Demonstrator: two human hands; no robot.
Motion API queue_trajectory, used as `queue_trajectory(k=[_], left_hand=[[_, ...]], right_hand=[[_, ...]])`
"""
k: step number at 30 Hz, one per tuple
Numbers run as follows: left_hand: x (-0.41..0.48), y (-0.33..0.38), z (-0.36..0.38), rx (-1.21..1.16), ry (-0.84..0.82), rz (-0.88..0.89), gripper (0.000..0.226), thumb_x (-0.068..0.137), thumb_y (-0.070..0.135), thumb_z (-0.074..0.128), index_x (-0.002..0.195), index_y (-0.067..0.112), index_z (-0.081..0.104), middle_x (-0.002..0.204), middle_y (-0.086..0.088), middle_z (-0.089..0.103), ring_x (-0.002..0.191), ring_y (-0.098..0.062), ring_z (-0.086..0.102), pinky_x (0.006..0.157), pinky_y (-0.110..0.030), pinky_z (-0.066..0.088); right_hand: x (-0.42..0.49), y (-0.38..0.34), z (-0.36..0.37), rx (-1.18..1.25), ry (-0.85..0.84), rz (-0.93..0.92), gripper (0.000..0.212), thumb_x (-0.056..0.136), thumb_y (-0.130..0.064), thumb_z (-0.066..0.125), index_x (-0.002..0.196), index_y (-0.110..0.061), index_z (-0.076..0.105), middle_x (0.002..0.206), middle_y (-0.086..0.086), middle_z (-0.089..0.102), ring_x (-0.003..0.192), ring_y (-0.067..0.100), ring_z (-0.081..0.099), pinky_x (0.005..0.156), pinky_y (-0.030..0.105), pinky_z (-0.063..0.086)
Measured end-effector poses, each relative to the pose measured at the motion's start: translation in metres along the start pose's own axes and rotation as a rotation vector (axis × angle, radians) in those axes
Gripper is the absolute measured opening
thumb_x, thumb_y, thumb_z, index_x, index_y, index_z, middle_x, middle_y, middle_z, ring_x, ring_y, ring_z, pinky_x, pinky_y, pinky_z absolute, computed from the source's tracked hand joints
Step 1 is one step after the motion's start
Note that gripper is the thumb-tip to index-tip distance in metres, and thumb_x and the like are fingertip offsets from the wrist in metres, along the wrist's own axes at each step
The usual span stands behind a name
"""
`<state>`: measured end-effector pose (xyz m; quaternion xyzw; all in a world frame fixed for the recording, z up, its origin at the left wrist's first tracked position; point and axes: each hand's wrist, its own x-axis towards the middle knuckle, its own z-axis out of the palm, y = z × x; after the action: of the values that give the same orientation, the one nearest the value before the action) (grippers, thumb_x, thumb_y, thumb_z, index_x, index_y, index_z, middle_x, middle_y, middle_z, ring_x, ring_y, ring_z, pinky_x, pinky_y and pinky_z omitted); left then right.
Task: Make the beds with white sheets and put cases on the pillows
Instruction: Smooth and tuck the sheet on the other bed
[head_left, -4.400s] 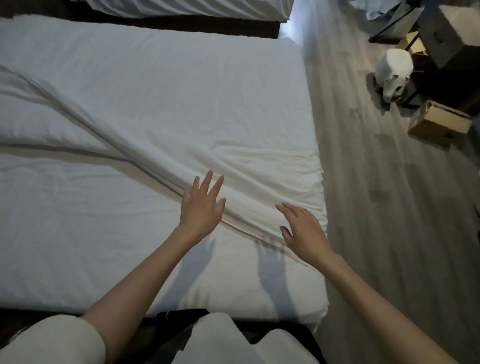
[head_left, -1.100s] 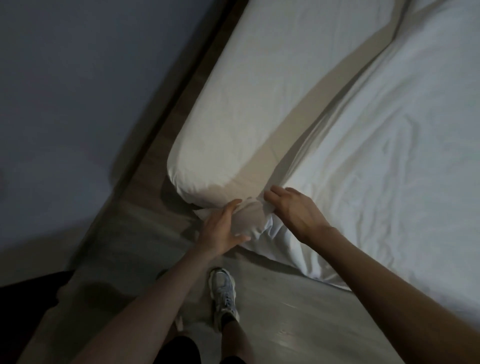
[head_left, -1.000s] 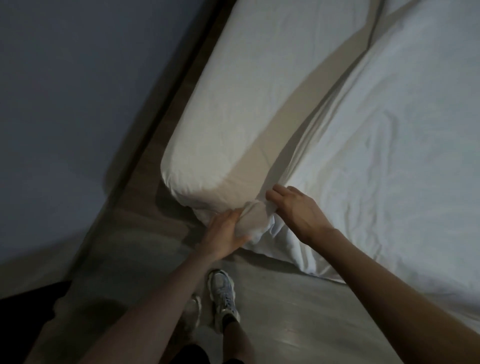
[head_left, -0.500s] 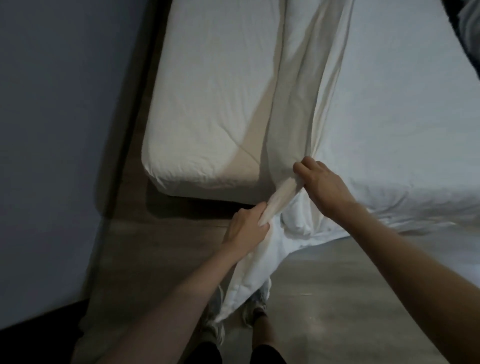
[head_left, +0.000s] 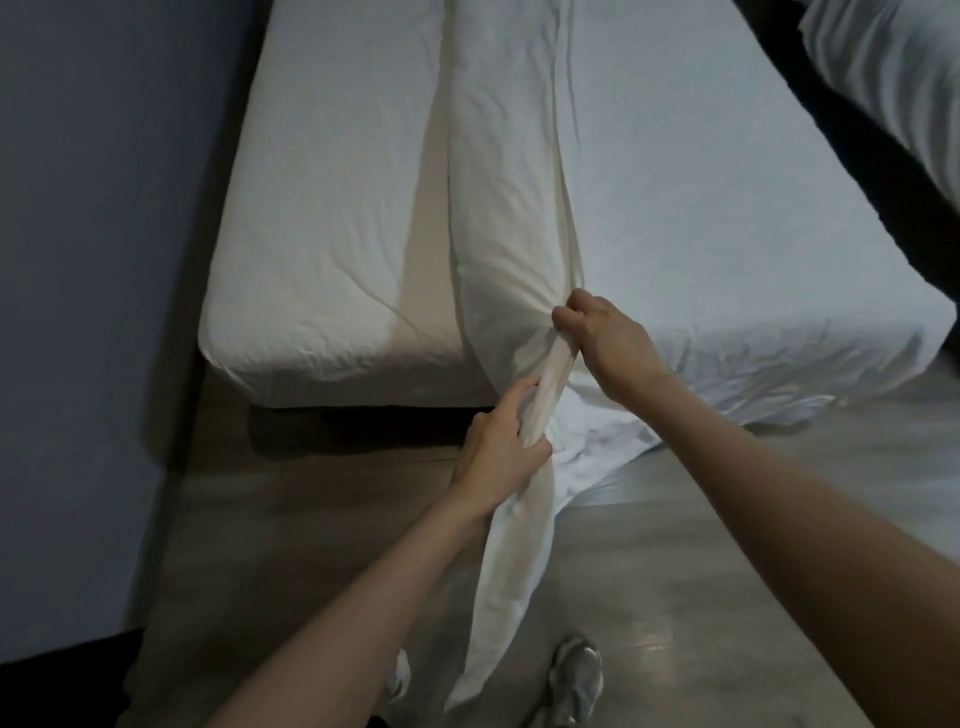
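Noted left hand (head_left: 498, 452) clenched in a fist round the twisted edge of a wrinkled white cotton bed sheet (head_left: 509, 208), just off the foot end of the bed. Noted right hand (head_left: 605, 345) higher along the same twist, fingers curled and pinching it at the mattress edge. Found the cloth between the two fists pulled into a taut, narrow rope. Below the left fist, saw a loose tail of the sheet hanging toward the pale grey wood-look floor (head_left: 701, 597), ending between two grey sneakers (head_left: 579, 680). Beyond the right hand, recorded the sheet raised in a long ridge down the bed, then spread rightward over the white-covered mattress (head_left: 332, 234) and spilling onto the floor at the foot. Left part of mattress showing only its fitted cover. Logged blue-grey wall (head_left: 93, 208) at left, second white bed (head_left: 893, 78) top right.
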<state>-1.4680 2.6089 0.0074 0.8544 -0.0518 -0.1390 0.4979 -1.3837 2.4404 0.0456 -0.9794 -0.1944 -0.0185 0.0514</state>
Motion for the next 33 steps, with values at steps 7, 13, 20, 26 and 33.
queue_trajectory(k=[7,13,20,26,33], left_hand=[[0.006,0.098,0.099,-0.091,0.018,-0.026,0.063,0.083,0.015,0.064,0.139,0.031,0.041,0.073,-0.008,0.062,0.057,-0.013,0.055,0.057,-0.024,0.048],[0.025,0.161,0.165,-0.142,-0.034,-0.033,0.064,0.083,0.017,0.063,0.141,0.031,0.039,0.089,-0.001,0.066,0.076,-0.019,0.066,0.07,-0.031,0.054],[0.065,0.205,0.22,-0.105,-0.202,0.032,0.059,0.083,0.013,0.063,0.136,0.032,0.045,0.077,0.008,0.062,0.062,-0.006,0.062,0.06,-0.025,0.054],[0.097,0.212,0.278,-0.069,-0.267,0.029,0.046,0.074,0.019,0.061,0.12,0.023,0.059,0.091,-0.001,0.07,0.079,-0.02,0.067,0.074,-0.042,0.056],[0.117,0.241,0.345,0.09,-0.34,0.055,0.043,0.075,0.014,0.063,0.118,0.019,0.059,0.088,-0.006,0.065,0.077,-0.025,0.06,0.067,-0.033,0.049]], right_hand=[[-0.052,0.108,-0.045,-0.001,0.008,-0.035,0.018,0.084,0.003,0.06,0.089,-0.013,0.052,0.092,0.003,0.045,0.078,0.022,0.046,0.048,0.033,0.043],[-0.086,0.192,-0.076,-0.043,-0.004,-0.037,0.011,0.089,-0.001,0.057,0.092,-0.011,0.052,0.094,0.004,0.043,0.08,0.023,0.044,0.048,0.035,0.042],[-0.114,0.27,-0.093,-0.106,-0.051,-0.002,0.019,0.09,0.001,0.054,0.104,-0.011,0.054,0.104,0.005,0.044,0.091,0.024,0.045,0.049,0.031,0.032],[-0.134,0.328,-0.084,-0.185,-0.123,0.03,0.02,0.092,-0.005,0.055,0.108,-0.016,0.053,0.109,0.003,0.045,0.095,0.023,0.044,0.043,0.028,0.021],[-0.175,0.401,-0.072,-0.196,-0.121,0.086,0.015,0.088,-0.008,0.059,0.101,-0.016,0.06,0.102,0.004,0.053,0.093,0.026,0.049,0.05,0.031,0.024]])
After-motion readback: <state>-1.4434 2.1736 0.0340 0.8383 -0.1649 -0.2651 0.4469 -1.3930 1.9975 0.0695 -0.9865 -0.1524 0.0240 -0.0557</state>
